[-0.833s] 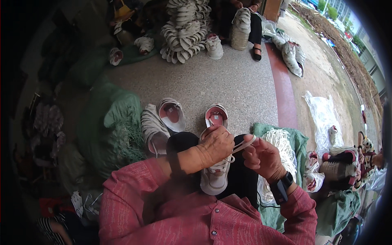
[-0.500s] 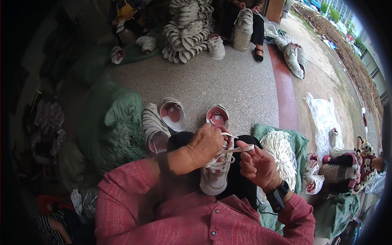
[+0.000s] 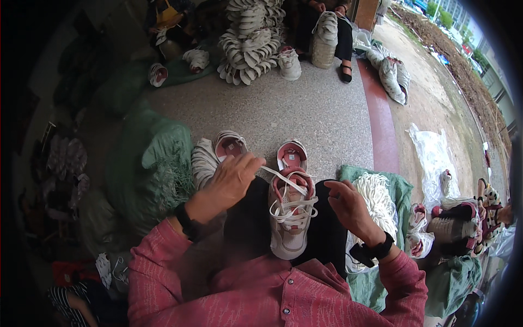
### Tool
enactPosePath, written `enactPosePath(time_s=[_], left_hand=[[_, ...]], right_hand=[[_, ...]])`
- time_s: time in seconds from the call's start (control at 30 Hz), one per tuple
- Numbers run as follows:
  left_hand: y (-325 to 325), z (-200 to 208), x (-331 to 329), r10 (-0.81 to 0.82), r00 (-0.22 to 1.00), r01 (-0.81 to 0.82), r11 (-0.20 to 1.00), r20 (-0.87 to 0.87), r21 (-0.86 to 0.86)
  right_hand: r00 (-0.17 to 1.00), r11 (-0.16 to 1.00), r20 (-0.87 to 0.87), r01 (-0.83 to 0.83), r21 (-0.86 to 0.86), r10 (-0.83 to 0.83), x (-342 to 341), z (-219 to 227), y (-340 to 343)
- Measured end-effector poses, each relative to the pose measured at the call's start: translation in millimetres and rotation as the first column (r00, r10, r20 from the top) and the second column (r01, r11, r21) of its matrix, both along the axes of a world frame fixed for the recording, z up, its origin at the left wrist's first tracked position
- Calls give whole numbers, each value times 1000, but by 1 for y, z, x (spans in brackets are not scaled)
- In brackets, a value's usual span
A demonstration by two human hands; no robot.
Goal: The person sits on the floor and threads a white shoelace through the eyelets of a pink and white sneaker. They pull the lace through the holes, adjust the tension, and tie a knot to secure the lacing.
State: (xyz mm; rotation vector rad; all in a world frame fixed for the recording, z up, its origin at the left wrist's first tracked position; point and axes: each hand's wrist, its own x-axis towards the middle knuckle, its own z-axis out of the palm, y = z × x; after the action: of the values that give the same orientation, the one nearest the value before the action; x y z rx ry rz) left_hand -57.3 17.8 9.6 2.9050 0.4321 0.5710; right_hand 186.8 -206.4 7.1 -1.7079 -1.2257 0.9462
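A white sneaker [image 3: 289, 240] with a pink lining rests on my lap, toe toward me. White shoelace [image 3: 291, 209] crosses its tongue in loose-looking rows. My left hand [image 3: 231, 177] is to the left of the shoe's opening, fingers closed on one lace end that stretches up from the shoe. To the right of the shoe, my right hand [image 3: 353, 210] has its fingertips pinched together. A thin stretch of lace runs from the opening toward it, and the end in its fingers is hard to see. Another pink-lined shoe [image 3: 292, 152] stands just beyond.
Nested white shoes [image 3: 204, 162] stand left of my knees, by a green sack [image 3: 150, 163]. A bundle of white laces [image 3: 376, 204] lies on green sacking at my right. Stacked shoe parts [image 3: 248, 43] rise at the back, where a person handles a shoe [image 3: 327, 27].
My hands have drawn apart: the left moved left with a lace end, the right slightly right and up. The shoe's opening and lacing are now uncovered.
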Motion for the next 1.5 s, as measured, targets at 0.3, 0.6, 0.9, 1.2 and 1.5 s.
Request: enactPosePath(time_s=[0.3,0.6,0.9,1.2,1.5], left_hand=[[-41,1,-14,-330,943,326,898,39,-295],[-57,7,-16,-311,950,301,866,42,-399],[-58,1,-13,-257,966,254,899,41,-356],[-49,-5,-11,-366,928,353,809,67,-470],[-55,-3,-7,-283,959,274,891,28,-361]], right_hand=[[829,867,324,-495,49,455,15,1,34],[726,876,527,-476,-80,442,11,-2,38],[825,887,352,-460,-36,442,4,8,34],[609,789,649,-613,20,456,10,7,35],[595,841,684,-538,-51,422,13,4,33]])
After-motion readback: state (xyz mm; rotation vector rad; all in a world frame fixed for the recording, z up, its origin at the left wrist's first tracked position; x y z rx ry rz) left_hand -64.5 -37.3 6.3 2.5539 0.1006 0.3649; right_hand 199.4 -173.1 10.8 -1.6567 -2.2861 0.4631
